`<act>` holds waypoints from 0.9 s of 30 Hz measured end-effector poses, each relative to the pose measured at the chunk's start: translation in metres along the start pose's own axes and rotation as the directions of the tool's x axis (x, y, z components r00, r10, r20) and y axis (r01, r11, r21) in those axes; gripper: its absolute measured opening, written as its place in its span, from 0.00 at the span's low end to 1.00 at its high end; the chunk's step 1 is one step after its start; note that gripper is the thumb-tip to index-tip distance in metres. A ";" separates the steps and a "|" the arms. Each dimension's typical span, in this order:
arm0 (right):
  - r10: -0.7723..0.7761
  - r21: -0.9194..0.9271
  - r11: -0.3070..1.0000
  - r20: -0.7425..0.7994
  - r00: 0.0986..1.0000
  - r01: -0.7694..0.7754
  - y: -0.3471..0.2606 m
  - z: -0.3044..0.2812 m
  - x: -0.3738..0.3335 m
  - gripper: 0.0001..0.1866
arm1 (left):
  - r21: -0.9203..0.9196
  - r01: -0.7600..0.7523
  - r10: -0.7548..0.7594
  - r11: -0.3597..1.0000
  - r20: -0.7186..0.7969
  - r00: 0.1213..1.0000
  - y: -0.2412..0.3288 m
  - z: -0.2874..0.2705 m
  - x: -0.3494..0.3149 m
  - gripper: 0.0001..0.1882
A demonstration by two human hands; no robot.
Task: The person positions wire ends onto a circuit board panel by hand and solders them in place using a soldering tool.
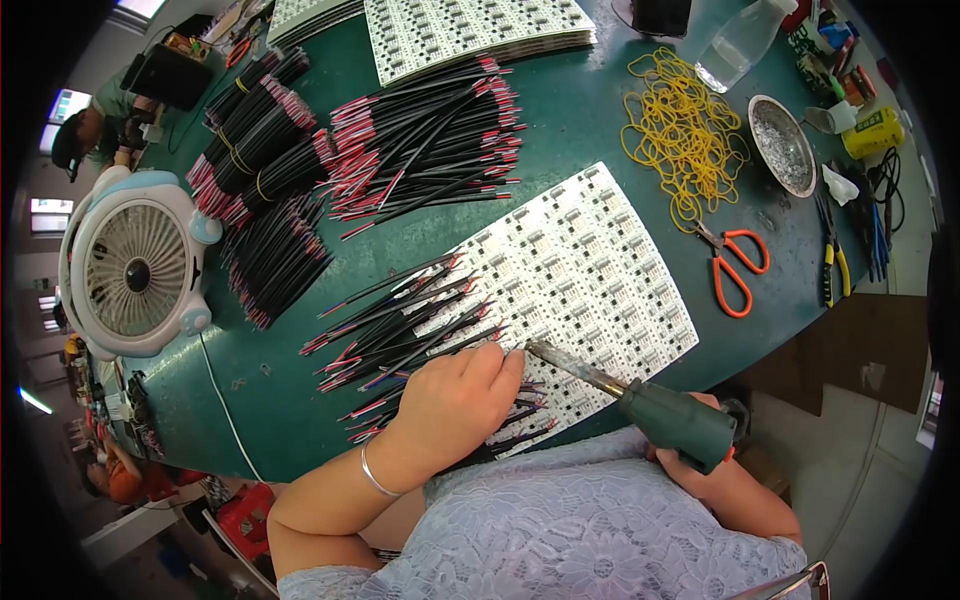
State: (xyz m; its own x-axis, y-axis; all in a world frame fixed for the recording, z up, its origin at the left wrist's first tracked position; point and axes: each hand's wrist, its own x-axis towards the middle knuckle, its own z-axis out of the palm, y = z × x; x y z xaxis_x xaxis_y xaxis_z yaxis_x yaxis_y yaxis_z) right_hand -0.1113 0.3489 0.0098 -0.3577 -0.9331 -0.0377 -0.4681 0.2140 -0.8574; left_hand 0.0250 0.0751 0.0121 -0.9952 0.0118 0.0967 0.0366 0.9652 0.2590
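My right hand [695, 475] is wrapped round the green handle of a soldering gun [678, 424], partly hidden behind it. The gun's metal tip points left and reaches the fingertips of my left hand [460, 395]. Those fingers are pinched together over the edge of a white circuit board panel [600, 270]; what they hold is hidden. Black-sheathed wires [400, 320] with red and blue ends fan out leftward from the panel's left side, some passing under my left hand. Rows of small dark components cover the panel, which lies tilted on the green table [290, 400].
Bundled black wires [250, 150] and a loose wire pile [430, 140] lie beyond, near stacked panels [480, 35]. A fan [135, 270] stands left. Rightward are yellow rubber bands [685, 130], orange-handled scissors [735, 270], a metal bowl [782, 147], pliers [832, 255] and a bottle [740, 45].
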 end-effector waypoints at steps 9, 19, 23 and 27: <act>-0.058 -0.029 0.998 -0.046 0.997 0.057 0.002 0.001 0.004 0.16 | -0.029 0.047 -0.047 0.998 0.006 0.999 0.001 0.003 0.001 0.13; 0.334 0.454 0.886 -0.766 0.549 0.095 0.001 -0.040 0.014 0.25 | -0.092 0.091 -0.083 0.992 0.087 0.993 0.005 -0.006 0.005 0.19; 0.138 0.234 0.951 -0.907 0.399 0.203 0.012 -0.087 0.010 0.20 | -0.103 0.141 -0.139 0.985 0.028 0.990 0.017 -0.014 0.002 0.20; 0.203 0.154 0.969 -0.941 0.271 -0.191 0.049 -0.108 0.023 0.18 | -0.158 0.157 -0.159 0.975 0.000 0.987 0.022 -0.011 -0.004 0.19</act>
State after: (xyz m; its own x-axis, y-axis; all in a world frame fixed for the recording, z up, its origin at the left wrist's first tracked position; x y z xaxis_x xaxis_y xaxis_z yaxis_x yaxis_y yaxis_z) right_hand -0.2296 0.3692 0.0228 -0.9521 0.0630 0.2993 -0.2612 0.3413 -0.9029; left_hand 0.0310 0.0932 0.0277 -0.9884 -0.1419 0.0541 -0.1064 0.9013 0.4200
